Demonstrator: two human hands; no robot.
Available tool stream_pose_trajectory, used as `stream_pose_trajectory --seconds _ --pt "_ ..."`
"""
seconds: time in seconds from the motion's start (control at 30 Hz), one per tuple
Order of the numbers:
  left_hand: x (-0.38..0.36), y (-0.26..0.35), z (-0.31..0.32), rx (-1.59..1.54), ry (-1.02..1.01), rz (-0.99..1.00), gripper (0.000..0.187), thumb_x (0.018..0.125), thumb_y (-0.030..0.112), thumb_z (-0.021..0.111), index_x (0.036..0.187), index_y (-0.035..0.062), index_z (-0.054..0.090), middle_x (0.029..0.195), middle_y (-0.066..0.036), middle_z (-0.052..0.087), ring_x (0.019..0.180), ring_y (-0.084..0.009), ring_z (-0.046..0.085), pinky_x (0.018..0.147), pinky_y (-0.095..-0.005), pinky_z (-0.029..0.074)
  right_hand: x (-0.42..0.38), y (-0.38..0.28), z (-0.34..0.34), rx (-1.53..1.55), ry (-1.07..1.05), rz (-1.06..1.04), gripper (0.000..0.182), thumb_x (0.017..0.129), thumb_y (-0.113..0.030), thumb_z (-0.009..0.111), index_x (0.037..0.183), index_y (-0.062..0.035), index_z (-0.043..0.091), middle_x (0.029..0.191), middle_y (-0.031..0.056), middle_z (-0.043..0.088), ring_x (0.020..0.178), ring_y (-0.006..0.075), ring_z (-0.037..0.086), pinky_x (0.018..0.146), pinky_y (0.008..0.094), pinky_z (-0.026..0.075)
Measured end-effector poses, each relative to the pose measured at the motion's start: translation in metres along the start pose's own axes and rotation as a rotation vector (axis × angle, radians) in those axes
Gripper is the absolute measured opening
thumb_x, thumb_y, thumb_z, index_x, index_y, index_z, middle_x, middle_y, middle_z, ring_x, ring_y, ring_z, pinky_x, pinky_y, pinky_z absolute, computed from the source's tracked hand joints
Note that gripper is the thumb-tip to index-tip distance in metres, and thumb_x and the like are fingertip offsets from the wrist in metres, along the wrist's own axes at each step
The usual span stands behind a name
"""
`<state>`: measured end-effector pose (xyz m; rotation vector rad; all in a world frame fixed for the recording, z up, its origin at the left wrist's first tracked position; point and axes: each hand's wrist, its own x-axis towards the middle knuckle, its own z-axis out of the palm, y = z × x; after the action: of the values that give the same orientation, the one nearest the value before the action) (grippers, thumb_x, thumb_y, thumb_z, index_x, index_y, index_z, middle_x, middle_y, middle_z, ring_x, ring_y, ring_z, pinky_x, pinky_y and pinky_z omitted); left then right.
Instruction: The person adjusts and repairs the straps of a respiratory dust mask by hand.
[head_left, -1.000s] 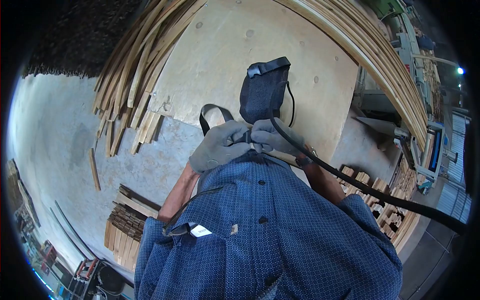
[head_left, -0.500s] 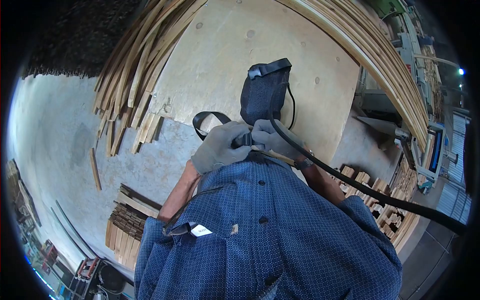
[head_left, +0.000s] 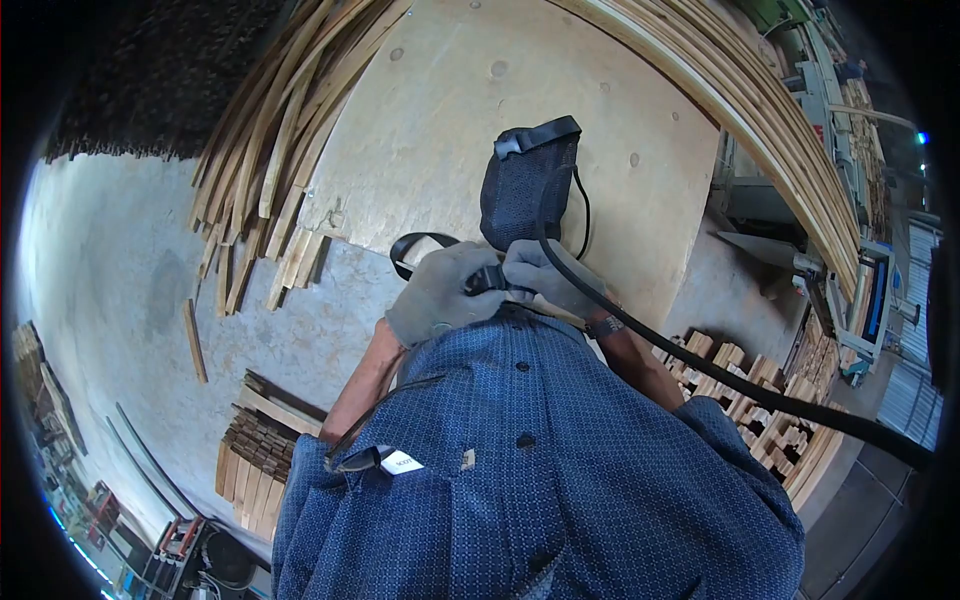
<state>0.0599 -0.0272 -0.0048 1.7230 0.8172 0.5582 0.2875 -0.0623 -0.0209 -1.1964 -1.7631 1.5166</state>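
Note:
At my waist both hands, in grey work gloves, meet around a black strap buckle (head_left: 487, 281). My left hand (head_left: 436, 292) has its fingers closed on the buckle. A loop of black strap (head_left: 408, 245) sticks out beyond it. My right hand (head_left: 553, 277) pinches at the buckle's other side, its fingertips partly hidden. Just past my hands is a black mesh pouch (head_left: 528, 195) with a clip and strap across its top. A thick black cable (head_left: 690, 357) passes over my right hand and off to the right. My blue patterned shirt (head_left: 520, 400) fills the near view.
A plywood sheet (head_left: 430, 140) lies ahead. Long wooden strips (head_left: 265, 160) are piled at its left, and more strips (head_left: 740, 105) curve along its right. Stacked short wood pieces (head_left: 255, 455) stand at lower left, others (head_left: 750, 385) at right. Machinery (head_left: 850, 310) is at far right.
The buckle has tilted and shows more between my fingers. The strap loop by my left hand sits slightly lower and flatter. Both hands stay almost in place.

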Motion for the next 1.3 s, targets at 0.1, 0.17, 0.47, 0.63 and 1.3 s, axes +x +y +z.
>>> stream_pose_trajectory --seconds 0.1,0.17,0.47,0.63,1.3 --pt "-0.001 -0.001 0.002 -0.014 0.049 0.018 0.026 0.077 0.018 0.077 0.096 0.0015 0.070 0.085 -0.014 0.067 0.075 -0.0273 0.066 0.070 -0.0360 0.053 0.003 -0.015 -0.005 0.330 0.027 0.287 0.022 0.104 -0.013 0.059 0.085 -0.0027 0.063 0.076 -0.0068 0.055 0.071 0.0020 0.050 0.062 0.0227 0.045" --pt "0.001 0.000 0.003 -0.031 0.064 0.001 0.028 0.076 0.019 0.077 0.097 0.0014 0.070 0.086 -0.014 0.068 0.076 -0.0281 0.067 0.071 -0.0361 0.053 0.003 -0.013 -0.006 0.325 0.038 0.260 0.021 0.103 -0.013 0.060 0.085 -0.0030 0.063 0.076 -0.0066 0.056 0.070 0.0021 0.050 0.062 0.0225 0.045" --pt "0.009 0.002 0.017 0.091 0.134 -0.001 0.030 0.076 0.019 0.079 0.101 0.0026 0.072 0.085 -0.013 0.068 0.074 -0.0238 0.067 0.068 -0.0362 0.054 0.006 -0.006 -0.013 0.312 0.074 0.361 0.023 0.100 -0.019 0.063 0.081 -0.0047 0.065 0.073 -0.0030 0.061 0.067 0.0022 0.052 0.059 0.0217 0.044" --pt "0.001 0.003 0.031 -0.069 0.219 -0.120 0.037 0.079 0.017 0.080 0.110 -0.0010 0.070 0.087 -0.012 0.067 0.074 -0.0198 0.066 0.070 -0.0316 0.053 0.003 0.006 -0.013 0.437 0.155 0.371 0.021 0.097 -0.018 0.062 0.080 -0.0073 0.063 0.072 -0.0029 0.060 0.065 0.0026 0.054 0.059 0.0207 0.044" --pt "-0.003 -0.007 0.022 -0.430 0.141 -0.279 0.020 0.094 0.016 0.068 0.083 -0.0009 0.066 0.071 0.002 0.057 0.064 -0.0060 0.049 0.056 -0.0255 0.040 0.002 -0.007 -0.005 0.494 0.115 0.291 0.016 0.100 -0.015 0.057 0.090 -0.0057 0.064 0.085 -0.0026 0.062 0.076 0.0029 0.056 0.068 0.0211 0.048"
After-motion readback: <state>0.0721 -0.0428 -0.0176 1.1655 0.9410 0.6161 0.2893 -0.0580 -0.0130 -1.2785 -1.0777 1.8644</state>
